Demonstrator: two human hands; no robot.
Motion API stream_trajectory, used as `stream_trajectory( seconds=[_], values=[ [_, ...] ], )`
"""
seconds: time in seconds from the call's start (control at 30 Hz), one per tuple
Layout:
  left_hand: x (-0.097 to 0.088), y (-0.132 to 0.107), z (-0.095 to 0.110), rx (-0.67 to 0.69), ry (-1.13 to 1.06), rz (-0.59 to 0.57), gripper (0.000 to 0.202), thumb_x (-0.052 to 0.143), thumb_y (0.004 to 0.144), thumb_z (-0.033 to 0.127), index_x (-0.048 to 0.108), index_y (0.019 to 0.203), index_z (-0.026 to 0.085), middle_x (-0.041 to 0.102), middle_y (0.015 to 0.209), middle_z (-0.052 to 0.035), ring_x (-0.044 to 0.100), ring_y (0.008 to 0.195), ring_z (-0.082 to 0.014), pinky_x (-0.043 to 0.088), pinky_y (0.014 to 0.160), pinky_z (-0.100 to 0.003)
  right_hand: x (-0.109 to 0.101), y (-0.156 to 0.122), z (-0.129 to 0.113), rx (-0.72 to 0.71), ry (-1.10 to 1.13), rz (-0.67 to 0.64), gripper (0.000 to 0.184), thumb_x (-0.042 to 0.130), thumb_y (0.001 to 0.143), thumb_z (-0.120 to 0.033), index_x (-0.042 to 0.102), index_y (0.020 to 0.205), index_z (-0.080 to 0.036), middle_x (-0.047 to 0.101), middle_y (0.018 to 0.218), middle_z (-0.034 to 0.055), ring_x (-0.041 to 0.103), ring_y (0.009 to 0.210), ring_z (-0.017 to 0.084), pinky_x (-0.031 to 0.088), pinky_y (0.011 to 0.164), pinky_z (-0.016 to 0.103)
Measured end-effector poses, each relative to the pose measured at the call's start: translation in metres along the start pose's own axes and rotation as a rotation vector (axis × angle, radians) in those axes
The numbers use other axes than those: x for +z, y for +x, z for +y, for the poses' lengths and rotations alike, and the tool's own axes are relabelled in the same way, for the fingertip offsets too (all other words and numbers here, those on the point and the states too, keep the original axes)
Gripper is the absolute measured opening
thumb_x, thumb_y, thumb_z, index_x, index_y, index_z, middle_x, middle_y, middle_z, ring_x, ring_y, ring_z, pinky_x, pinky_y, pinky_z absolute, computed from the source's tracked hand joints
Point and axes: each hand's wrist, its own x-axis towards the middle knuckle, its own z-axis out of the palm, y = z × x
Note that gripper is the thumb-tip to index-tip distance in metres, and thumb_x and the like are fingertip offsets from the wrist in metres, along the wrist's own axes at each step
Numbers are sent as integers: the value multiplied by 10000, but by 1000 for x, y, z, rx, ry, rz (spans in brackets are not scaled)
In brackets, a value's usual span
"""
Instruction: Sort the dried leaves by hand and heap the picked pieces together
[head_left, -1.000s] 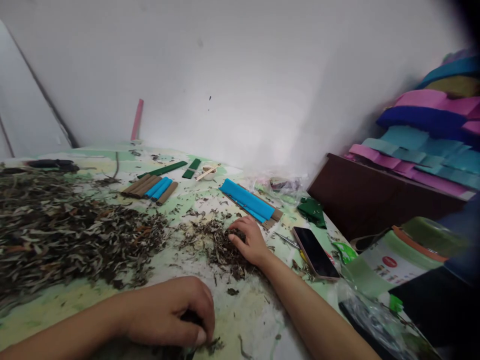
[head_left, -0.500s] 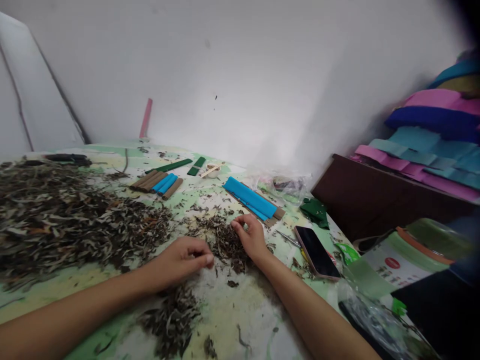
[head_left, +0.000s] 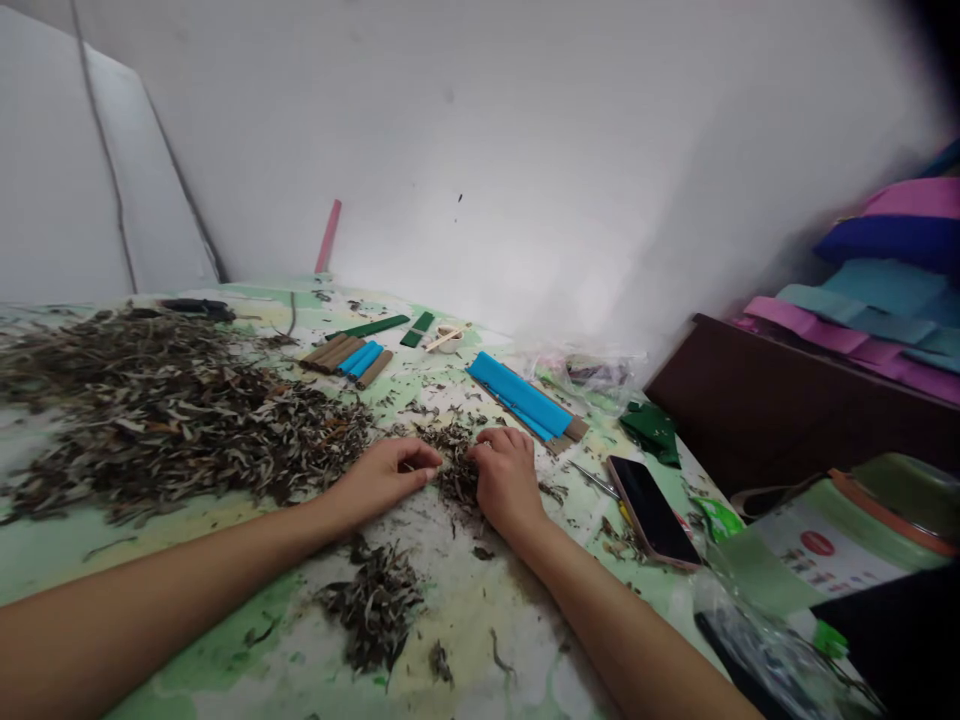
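My left hand (head_left: 388, 477) rests low over the table with its fingers curled and its thumb close to the fingertips. Anything pinched there is too small to make out. My right hand (head_left: 511, 482) has its fingers bent down into a small heap of dried leaves (head_left: 454, 470) and closes on some of them. The heap lies between the two hands, partly hidden by the right. A larger pile of dried leaves (head_left: 210, 420) spreads to the left, and a separate clump of dried leaves (head_left: 379, 605) sits nearer me.
Beyond the hands lie a blue sheet (head_left: 521, 395) on brown strips, several brown and blue rolls (head_left: 349, 358), and green strips (head_left: 375, 326). At right are a phone (head_left: 652, 512), scissors (head_left: 596, 478), a plastic bag (head_left: 757, 640) and a pale green container (head_left: 817, 545).
The view has swung slightly left, so things sit further right. My right hand has turned palm down, its fingers lowered into the leaves. My left thumb and fingers have straightened somewhat.
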Motion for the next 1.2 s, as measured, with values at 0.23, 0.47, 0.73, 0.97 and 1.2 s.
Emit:
stream_trajectory(
  seconds=[0.23, 0.47, 0.73, 0.97, 1.2],
  values=[
    [1, 1, 1, -11, -17, -6, 242, 569, 704, 333, 649, 836, 147, 691, 861, -66, 620, 829, -213, 475, 778, -329, -17, -1, -21, -51, -100, -153, 79, 582, 687, -204, 620, 625, -174, 558, 743, 62, 439, 845, 219, 290, 821, 380],
    [1, 1, 0, -10, -15, -19, 225, 574, 694, 322, 659, 808, 147, 688, 825, -57, 619, 793, -205, 475, 749, -317, -15, 1, -25, 45, -37, -206, 117, 622, 721, -229, 626, 619, -173, 598, 718, 50, 480, 822, 206, 291, 762, 348],
    [1, 1, -2, 22, 11, -33, 220, 568, 717, 314, 663, 833, 152, 689, 830, -49, 616, 792, -194, 476, 742, -302, -11, 9, -19, 366, 448, -73, 87, 624, 726, -195, 621, 643, -170, 626, 682, 21, 533, 721, 168, 359, 687, 283],
    [1, 1, -3, 45, -4, -38, 248, 575, 739, 322, 698, 878, 157, 703, 856, -52, 625, 800, -191, 474, 755, -301, -5, 6, -29, 539, 985, -2, 92, 623, 690, -254, 596, 704, -168, 601, 679, -2, 525, 650, 138, 400, 642, 254],
    [2, 1, -1, 79, -78, -108, 273, 567, 746, 330, 706, 893, 148, 710, 873, -62, 623, 811, -189, 467, 742, -288, 5, -5, -38, 511, 981, 24, 118, 633, 695, -286, 604, 655, -179, 570, 733, 10, 514, 746, 155, 380, 676, 255]
  ],
)
